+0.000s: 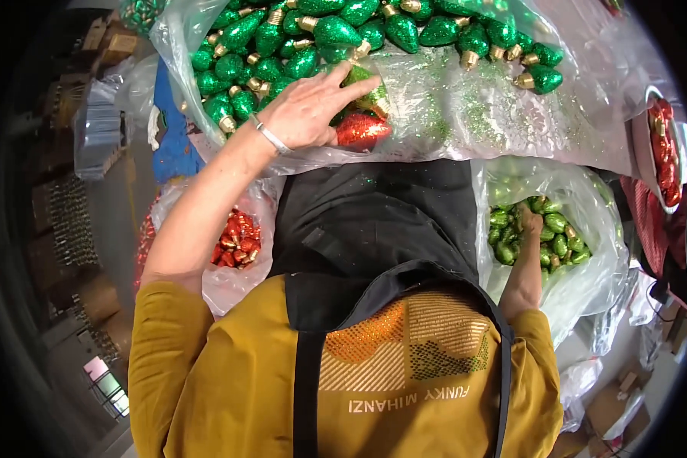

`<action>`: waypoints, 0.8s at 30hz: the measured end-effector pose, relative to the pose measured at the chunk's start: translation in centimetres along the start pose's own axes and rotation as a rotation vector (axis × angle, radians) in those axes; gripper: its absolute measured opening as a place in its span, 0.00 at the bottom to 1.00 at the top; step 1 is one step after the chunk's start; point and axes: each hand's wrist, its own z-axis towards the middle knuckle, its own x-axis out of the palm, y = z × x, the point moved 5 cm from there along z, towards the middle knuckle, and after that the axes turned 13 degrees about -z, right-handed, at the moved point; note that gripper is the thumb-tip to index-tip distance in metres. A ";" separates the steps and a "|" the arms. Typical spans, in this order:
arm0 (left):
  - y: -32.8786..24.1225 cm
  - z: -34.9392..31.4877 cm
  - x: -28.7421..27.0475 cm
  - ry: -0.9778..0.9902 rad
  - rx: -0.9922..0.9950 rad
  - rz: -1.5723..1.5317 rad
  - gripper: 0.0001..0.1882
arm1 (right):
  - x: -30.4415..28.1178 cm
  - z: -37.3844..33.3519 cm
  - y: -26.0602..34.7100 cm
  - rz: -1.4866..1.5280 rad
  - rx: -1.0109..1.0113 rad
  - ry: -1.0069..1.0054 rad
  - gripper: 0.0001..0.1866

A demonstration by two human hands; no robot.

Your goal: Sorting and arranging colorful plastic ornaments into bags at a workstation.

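Note:
My left hand (307,111) is curled over a glittery red bulb ornament (363,132) and a lime-green bulb ornament (370,101), which lie side by side. A clear sheen around them looks like a plastic pack, though its outline is hard to make out. They rest at the near edge of a plastic-covered table (466,107), next to a heap of dark green glitter bulbs (282,61) with gold caps. My right hand (532,220) reaches down into a clear bag (595,206) of lime-green bulbs (559,243). Its fingers are hidden among them.
On my left, a clear bag (252,284) holds red bulbs (237,240). A pack of red bulbs (664,153) stands at the far right. Loose green glitter is scattered over the plastic. Boxes (120,47) line the left side, and crumpled plastic bags (584,385) lie at lower right.

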 end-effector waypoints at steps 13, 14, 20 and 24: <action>12.9 -23.7 -0.2 -1.033 -0.413 -0.617 0.12 | -11.7 -23.1 12.3 1.200 -0.273 0.125 0.23; 14.2 -25.8 1.7 -1.120 -0.425 -0.600 0.11 | -14.8 -24.7 16.3 0.873 -0.531 0.102 0.21; 23.5 -36.4 20.1 -1.130 -0.888 -0.973 0.05 | -21.7 -24.1 35.8 -0.044 -0.938 -0.679 0.16; 24.6 -43.0 31.5 -1.086 -1.110 -0.944 0.08 | -20.2 -20.9 43.8 -0.507 -0.759 -0.525 0.37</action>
